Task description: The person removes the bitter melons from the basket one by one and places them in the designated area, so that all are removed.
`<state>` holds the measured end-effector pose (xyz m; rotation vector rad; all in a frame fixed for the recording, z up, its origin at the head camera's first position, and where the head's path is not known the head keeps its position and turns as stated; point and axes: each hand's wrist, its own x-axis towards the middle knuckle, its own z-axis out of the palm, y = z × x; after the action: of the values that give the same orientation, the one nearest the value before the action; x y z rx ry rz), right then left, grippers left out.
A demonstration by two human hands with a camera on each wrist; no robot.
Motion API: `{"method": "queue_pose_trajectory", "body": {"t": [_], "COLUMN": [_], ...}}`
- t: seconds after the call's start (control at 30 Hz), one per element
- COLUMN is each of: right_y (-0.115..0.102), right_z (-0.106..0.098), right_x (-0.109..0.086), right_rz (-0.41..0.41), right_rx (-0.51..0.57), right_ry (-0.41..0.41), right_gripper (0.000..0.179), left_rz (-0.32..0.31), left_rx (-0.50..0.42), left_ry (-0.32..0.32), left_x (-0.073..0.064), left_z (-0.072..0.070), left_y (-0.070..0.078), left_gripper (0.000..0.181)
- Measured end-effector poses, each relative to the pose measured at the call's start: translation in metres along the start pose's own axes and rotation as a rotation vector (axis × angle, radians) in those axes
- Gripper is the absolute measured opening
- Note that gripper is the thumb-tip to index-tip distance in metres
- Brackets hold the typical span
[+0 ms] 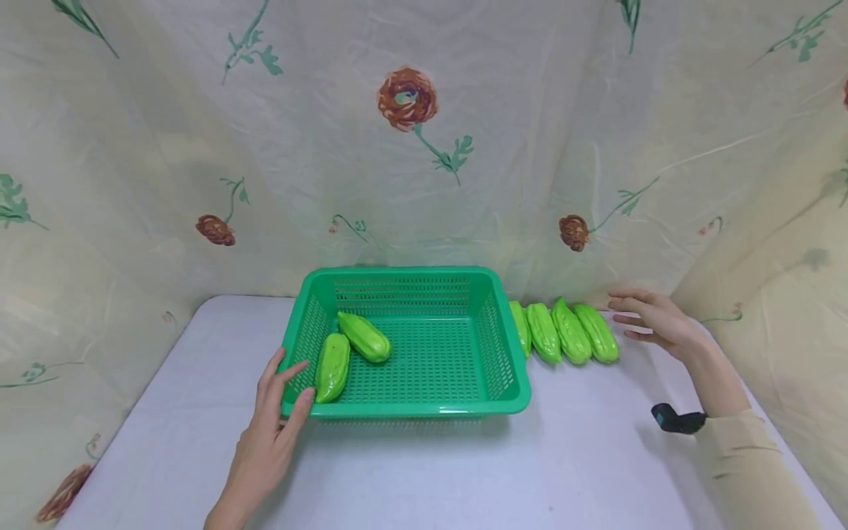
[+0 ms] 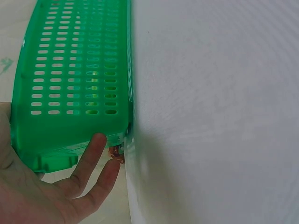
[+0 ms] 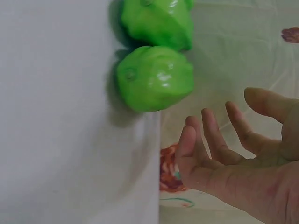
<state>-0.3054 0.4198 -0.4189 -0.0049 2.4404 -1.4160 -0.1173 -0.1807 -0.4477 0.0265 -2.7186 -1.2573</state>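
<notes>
My left hand (image 1: 268, 434) is at the near left corner of a green plastic basket (image 1: 411, 410), its fingers spread and nearly straight along the rim. In the left wrist view, fingertips (image 2: 97, 142) lie against the basket's perforated body. Inside the basket, on its left side, are two glossy green ridged gourds, one upright along the wall (image 1: 333, 368) and one slanting (image 1: 364, 337). My right hand (image 1: 659, 322) hovers beside the rightmost gourd (image 1: 596, 333) of a row on the table, fingers loosely bent and holding nothing.
Several similar gourds (image 1: 571, 333) lie side by side right of the basket; the leftmost is partly hidden by its wall. A white cloth covers the table (image 1: 424, 478). Floral curtains (image 1: 424, 206) hang behind and along both sides. A black device (image 1: 677, 419) is strapped to the right wrist.
</notes>
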Motion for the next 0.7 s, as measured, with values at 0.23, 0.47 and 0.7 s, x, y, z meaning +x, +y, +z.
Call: {"method": "queue_pose_trajectory", "body": {"t": [0.23,0.47,0.7], "right_y": [-0.024,-0.05,-0.071], "right_z": [0.003,0.021,0.048], "right_x": [-0.006,-0.008,-0.008], "right_rz": [-0.086,-0.116,-0.139], "right_rx": [0.015,0.002,-0.03], "right_ry": [-0.022,-0.06,-0.11], "right_gripper": [0.068,0.066,0.063], "left_rz": [-0.004,-0.007,0.005], "left_rx": [0.002,-0.003,0.004], "left_ry": [0.001,-0.004,-0.003], "left_x": [0.0,-0.001,0.001], "left_z": [0.0,0.0,0.0], "left_y": [0.0,0.001,0.0], "left_gripper": [0.048,0.048,0.048]}}
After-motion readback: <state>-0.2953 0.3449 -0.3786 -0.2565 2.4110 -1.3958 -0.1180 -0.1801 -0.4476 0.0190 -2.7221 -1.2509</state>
